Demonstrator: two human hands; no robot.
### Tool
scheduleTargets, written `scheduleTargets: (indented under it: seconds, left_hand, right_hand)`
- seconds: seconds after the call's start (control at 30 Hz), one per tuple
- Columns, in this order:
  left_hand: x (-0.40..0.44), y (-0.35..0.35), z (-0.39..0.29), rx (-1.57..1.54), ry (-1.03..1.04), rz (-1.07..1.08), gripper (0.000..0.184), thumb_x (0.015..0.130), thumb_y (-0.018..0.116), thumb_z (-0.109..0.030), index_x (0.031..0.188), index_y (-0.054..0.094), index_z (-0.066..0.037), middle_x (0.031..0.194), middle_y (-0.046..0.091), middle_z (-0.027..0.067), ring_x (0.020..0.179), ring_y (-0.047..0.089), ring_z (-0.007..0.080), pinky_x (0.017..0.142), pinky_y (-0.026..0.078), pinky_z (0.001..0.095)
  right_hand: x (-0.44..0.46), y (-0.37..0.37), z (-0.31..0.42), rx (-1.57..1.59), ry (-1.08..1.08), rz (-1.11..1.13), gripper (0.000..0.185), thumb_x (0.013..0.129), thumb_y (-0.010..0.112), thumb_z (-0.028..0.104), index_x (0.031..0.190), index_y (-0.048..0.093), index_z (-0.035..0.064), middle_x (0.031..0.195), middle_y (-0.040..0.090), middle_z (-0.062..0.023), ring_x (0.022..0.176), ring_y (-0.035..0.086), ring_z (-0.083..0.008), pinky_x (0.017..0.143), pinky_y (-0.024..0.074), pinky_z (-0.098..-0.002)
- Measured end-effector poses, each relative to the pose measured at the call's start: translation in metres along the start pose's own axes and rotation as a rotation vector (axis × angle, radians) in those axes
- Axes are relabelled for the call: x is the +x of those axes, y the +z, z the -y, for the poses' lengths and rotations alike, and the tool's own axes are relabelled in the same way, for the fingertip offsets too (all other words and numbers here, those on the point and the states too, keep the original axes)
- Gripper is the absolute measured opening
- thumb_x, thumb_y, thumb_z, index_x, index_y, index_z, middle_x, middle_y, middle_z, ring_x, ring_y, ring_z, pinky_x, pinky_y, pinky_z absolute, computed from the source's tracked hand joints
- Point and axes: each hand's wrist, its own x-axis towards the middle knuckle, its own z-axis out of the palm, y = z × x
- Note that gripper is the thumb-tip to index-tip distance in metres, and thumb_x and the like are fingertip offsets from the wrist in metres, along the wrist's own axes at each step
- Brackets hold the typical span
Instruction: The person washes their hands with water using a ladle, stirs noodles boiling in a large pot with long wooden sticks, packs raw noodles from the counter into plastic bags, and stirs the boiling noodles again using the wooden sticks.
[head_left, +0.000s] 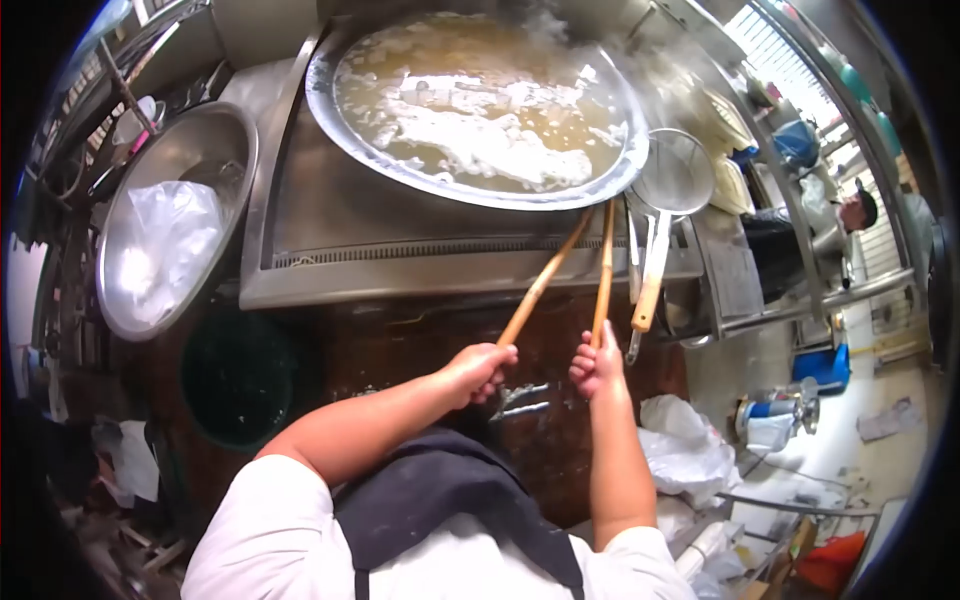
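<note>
The left hand [480,374] grasps one wooden stick [541,286], the right hand [596,370] a second stick [605,270]; both point forward, converging at the big pan [480,199], left one slanting rightward.

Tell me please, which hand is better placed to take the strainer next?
Probably the right hand, nearer the strainer than the left hand; each grips a wooden stick, so it must first let go.

Stick [547,275], long, tan, tilted towards one o'clock. Second stick [605,262], alike, pointing almost to twelve. Upper ends converging, lower ends apart; both between two and three o'clock from view centre.
</note>
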Motion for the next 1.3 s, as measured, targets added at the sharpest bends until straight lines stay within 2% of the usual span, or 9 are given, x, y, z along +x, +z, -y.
scheduleTargets:
  seconds: [0.17,0.3,0.43,0.6,0.7,0.77,1.0,1.1,1.3]
  left_hand:
    - [-0.043,-0.086,0.023,0.075,-0.189,0.14,0.023,0.09,0.055,-0.028,0.103,0.056,-0.009,0.071,0.057,0.0008,0.05,0.048,0.0114,0.044,0.042,0.0276]
    - [-0.046,-0.104,0.018,0.233,-0.015,0.059,0.024,0.087,0.055,-0.021,0.108,0.054,-0.009,0.068,0.051,-0.001,0.05,0.046,0.0101,0.043,0.039,0.0275]
    - [-0.103,-0.136,0.002,0.607,0.04,-0.181,0.038,0.09,0.057,-0.045,0.104,0.054,-0.01,0.064,0.045,-0.0025,0.046,0.04,0.0081,0.039,0.032,0.0249]
    - [-0.193,-0.238,0.016,0.68,0.038,-0.06,0.026,0.082,0.07,-0.026,0.095,0.063,-0.005,0.062,0.051,-0.0012,0.05,0.047,0.0072,0.044,0.036,0.0222]
    - [-0.244,-0.263,0.017,0.542,-0.099,0.05,0.033,0.08,0.073,-0.019,0.109,0.065,-0.005,0.062,0.053,-0.003,0.048,0.045,0.0034,0.043,0.035,0.0187]
    - [-0.256,-0.27,0.024,0.358,-0.122,0.11,0.036,0.084,0.07,-0.02,0.116,0.063,-0.005,0.061,0.049,-0.0052,0.047,0.041,0.0032,0.042,0.033,0.019]
    - [-0.278,-0.289,0.03,0.23,0.188,0.061,0.039,0.078,0.068,-0.012,0.114,0.06,0.002,0.068,0.059,0.0045,0.049,0.05,0.0092,0.047,0.04,0.0209]
    - [-0.294,-0.293,0.03,0.11,0.335,-0.019,0.041,0.07,0.064,-0.002,0.111,0.058,0.003,0.071,0.063,0.0094,0.049,0.05,0.0087,0.043,0.04,0.0203]
    - [-0.307,-0.308,0.029,-0.044,0.382,-0.257,0.035,0.077,0.061,-0.006,0.112,0.058,-0.002,0.074,0.061,0.007,0.053,0.051,0.007,0.04,0.037,0.0187]
  right_hand:
    - [-0.106,0.022,-0.061,0.133,0.114,-0.099,0.04,0.093,0.048,0.048,0.089,0.064,0.0117,0.07,0.06,-0.0026,0.047,0.046,-0.0099,0.042,0.039,-0.0288]
    - [-0.098,-0.019,-0.049,0.242,0.109,0.273,0.027,0.099,0.044,0.033,0.115,0.056,0.0145,0.065,0.047,0.0024,0.043,0.035,-0.0062,0.037,0.0315,-0.0215]
    - [-0.189,-0.024,-0.035,-0.539,-0.151,-0.221,0.024,0.097,0.049,0.031,0.115,0.055,0.0156,0.06,0.043,0.0049,0.039,0.034,-0.0045,0.032,0.026,-0.0207]
    - [-0.332,-0.117,0.016,-0.955,-0.518,-0.5,0.04,0.077,0.064,0.005,0.116,0.058,-0.0006,0.085,0.058,-0.0015,0.065,0.052,-0.0074,0.057,0.0417,-0.02]
    - [-0.427,-0.096,0.052,-1.145,-0.607,-0.654,0.043,0.076,0.057,0.002,0.118,0.057,0.0013,0.078,0.057,-0.0005,0.055,0.047,-0.0055,0.046,0.0371,-0.0197]
    - [-0.462,-0.028,0.061,-1.208,-0.427,-0.897,0.042,0.085,0.061,0.008,0.127,0.057,0.0072,0.105,0.064,-0.0132,0.084,0.06,-0.0179,0.078,0.0478,-0.0265]
    - [-0.447,0.049,0.105,-1.605,-0.894,-0.657,0.041,0.084,0.054,-0.001,0.125,0.053,0.0015,0.099,0.058,-0.0044,0.078,0.056,-0.0092,0.067,0.0438,-0.02]
    - [-0.426,0.106,0.11,-1.798,-1.052,-0.468,0.041,0.086,0.055,-0.001,0.127,0.054,0.002,0.117,0.058,-0.0079,0.11,0.054,-0.0191,0.097,0.0379,-0.0295]
    - [-0.33,0.267,0.08,-2.299,-1.193,-0.198,0.032,0.077,0.062,0.008,0.109,0.066,0.0073,0.083,0.061,-0.0136,0.079,0.058,-0.0313,0.073,0.0441,-0.0401]
